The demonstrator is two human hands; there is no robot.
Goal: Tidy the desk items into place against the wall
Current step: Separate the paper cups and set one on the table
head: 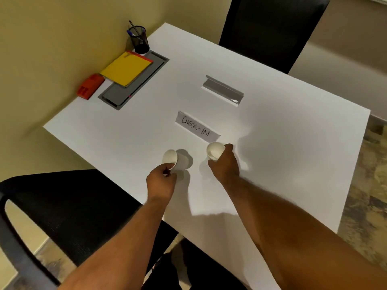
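My left hand pinches the rim of a tilted white cup; my right hand grips a second cup, both near the front of the white worktop. Just beyond them lies the CHECK-IN sign; further back a metal holder; by the wall, a pen pot, yellow pad and red box.

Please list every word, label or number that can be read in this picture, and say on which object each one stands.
"CHECK-IN": handwritten in dark capitals on the white paper sign that lies on the desk, just beyond the two paper cups.
No print shows on the yellow notepad, the red box or the clear sign holder.
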